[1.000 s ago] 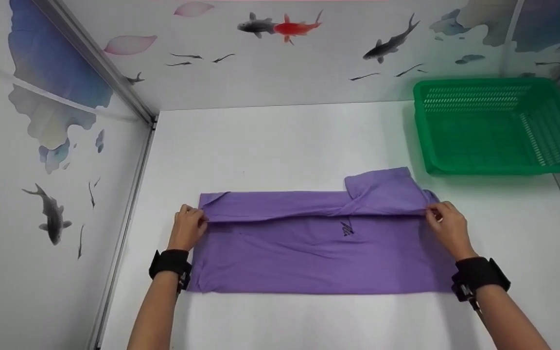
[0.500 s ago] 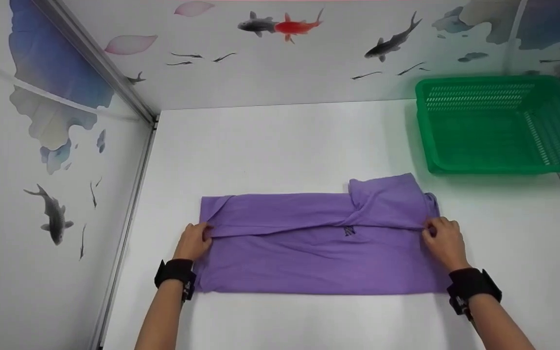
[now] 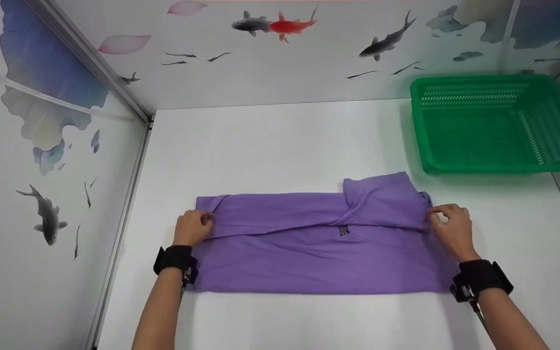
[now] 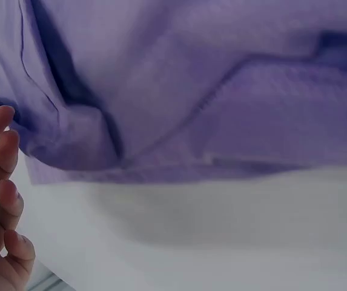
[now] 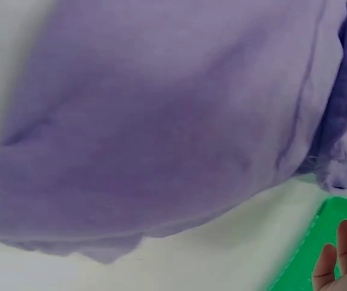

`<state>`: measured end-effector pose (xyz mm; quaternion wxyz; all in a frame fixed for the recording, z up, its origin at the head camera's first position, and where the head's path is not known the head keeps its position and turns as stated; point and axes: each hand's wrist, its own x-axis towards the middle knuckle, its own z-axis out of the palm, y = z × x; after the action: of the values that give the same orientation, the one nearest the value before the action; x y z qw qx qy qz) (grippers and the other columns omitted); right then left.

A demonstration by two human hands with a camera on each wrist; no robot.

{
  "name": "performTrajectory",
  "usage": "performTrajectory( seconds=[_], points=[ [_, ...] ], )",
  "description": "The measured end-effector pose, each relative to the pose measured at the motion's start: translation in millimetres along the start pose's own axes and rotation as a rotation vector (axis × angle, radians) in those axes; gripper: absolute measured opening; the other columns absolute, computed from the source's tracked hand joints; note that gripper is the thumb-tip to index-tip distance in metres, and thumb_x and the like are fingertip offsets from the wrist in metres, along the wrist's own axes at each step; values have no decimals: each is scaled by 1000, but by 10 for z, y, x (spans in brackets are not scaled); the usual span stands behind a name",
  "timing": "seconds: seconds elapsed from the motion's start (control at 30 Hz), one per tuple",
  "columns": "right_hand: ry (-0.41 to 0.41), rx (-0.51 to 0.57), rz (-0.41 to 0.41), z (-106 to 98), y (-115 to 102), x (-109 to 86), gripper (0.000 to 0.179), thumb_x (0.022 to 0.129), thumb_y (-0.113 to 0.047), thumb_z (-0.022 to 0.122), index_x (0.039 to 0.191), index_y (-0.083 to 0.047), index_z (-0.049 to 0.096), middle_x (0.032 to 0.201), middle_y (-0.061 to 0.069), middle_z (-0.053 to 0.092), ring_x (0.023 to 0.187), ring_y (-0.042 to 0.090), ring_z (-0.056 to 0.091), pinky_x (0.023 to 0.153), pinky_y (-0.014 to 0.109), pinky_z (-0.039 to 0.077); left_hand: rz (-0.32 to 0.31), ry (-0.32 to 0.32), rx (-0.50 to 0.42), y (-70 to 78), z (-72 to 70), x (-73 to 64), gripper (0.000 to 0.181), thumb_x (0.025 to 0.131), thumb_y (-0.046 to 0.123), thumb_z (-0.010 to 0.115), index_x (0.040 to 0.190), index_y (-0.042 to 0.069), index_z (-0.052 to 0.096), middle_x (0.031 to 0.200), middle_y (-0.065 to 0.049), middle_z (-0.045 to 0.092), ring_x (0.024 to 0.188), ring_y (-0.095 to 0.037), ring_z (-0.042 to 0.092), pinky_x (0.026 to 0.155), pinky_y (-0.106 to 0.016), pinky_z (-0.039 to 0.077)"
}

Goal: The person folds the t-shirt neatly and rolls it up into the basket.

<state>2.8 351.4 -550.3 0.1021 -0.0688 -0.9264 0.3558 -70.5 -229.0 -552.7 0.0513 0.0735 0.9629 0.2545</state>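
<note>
A purple T-shirt (image 3: 309, 262) lies folded into a wide rectangle, with a small black print near its middle right. Its far side is turned over as a long flap (image 3: 270, 214), and a sleeve-like piece (image 3: 382, 194) sticks out beyond the far edge. At the shirt's left end is my left hand (image 3: 192, 227), thumb and forefinger slightly apart beside the cloth in the left wrist view. By the right end, my right hand (image 3: 454, 231) has its fingertips close to the flap's corner. Its visible fingers (image 5: 346, 242) are nearly straight in the right wrist view, where the thumb is hidden.
A green plastic basket (image 3: 421, 146) stands on the white table (image 3: 270, 146) at the far right. Printed wall panels (image 3: 280, 63) border the table at the back and left. Both wrists wear black straps with cameras.
The flap's edge has come down toward me and settled flat on the shirt. Since half a second ago both hands have moved slightly away from me along the shirt's ends.
</note>
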Motion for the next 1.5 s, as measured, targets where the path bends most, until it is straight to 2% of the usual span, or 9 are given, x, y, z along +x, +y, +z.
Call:
performTrajectory(
  seconds=[0.13, 0.3, 0.47, 0.63, 0.73, 0.87, 1.1, 1.33, 1.5],
  points=[
    [11, 13, -3, 38, -110, 171, 20, 92, -1, 56, 99, 14, 67, 99, 33, 62, 87, 44, 52, 79, 50, 37, 127, 95, -50, 396, 228, 250, 17, 82, 1, 62, 93, -1, 75, 80, -13, 67, 78, -33, 62, 75, -49, 47],
    [-64, 23, 103, 108, -241, 393, 27, 96, -3, 52, 113, 15, 63, 108, 35, 62, 92, 45, 58, 81, 48, 43, 217, 126, -123, 1159, 693, 560, 13, 86, 6, 65, 93, 0, 74, 80, -12, 65, 79, -31, 59, 75, -43, 47],
    [-196, 56, 232, 202, -361, 562, 36, 99, -6, 46, 125, 17, 55, 121, 37, 56, 108, 47, 56, 89, 49, 46, 167, 33, -143, 1932, 1105, 721, 18, 91, 17, 67, 97, 3, 76, 86, -11, 68, 84, -28, 61, 75, -39, 47],
    [-399, 58, 310, 295, -466, 663, 46, 100, -11, 43, 133, 21, 41, 132, 41, 45, 123, 51, 45, 101, 53, 40, 35, -59, -117, 2388, 1356, 743, 28, 90, 28, 69, 101, 4, 76, 94, -10, 69, 92, -29, 61, 80, -38, 49],
    [-483, 68, 358, 318, -525, 699, 53, 99, -13, 43, 136, 24, 34, 137, 42, 38, 129, 52, 38, 106, 53, 35, -55, -73, -133, 2531, 1459, 740, 32, 90, 31, 70, 105, 4, 75, 100, -12, 69, 98, -31, 61, 84, -40, 49],
    [-490, 119, 439, 337, -581, 728, 57, 96, -13, 46, 137, 24, 31, 141, 42, 32, 134, 50, 32, 110, 51, 31, -147, -44, -185, 2649, 1560, 740, 31, 89, 29, 71, 106, 3, 75, 101, -11, 69, 99, -30, 62, 86, -36, 49],
    [-320, 190, 498, 309, -638, 704, 49, 97, -18, 52, 131, 17, 50, 135, 34, 48, 126, 43, 45, 105, 45, 38, -115, -14, -333, 2798, 1585, 763, 11, 86, 12, 71, 90, 1, 72, 87, -8, 69, 83, -22, 63, 74, -27, 49],
    [-230, 223, 418, 12, -568, 545, 34, 93, -19, 59, 109, 11, 64, 98, 15, 65, 87, 19, 53, 74, 27, 42, -67, -165, -730, 2899, 1453, 760, 14, 83, -3, 65, 93, 2, 56, 91, -15, 70, 82, -18, 63, 68, -21, 46],
    [-287, 371, 401, -246, -483, 307, 15, 92, -14, 60, 94, 1, 60, 75, -8, 54, 72, 6, 47, 66, 23, 42, -42, -356, -867, 2912, 1405, 674, 40, 85, 4, 71, 121, 0, 53, 100, -14, 68, 85, -15, 59, 70, -22, 44]
  ],
)
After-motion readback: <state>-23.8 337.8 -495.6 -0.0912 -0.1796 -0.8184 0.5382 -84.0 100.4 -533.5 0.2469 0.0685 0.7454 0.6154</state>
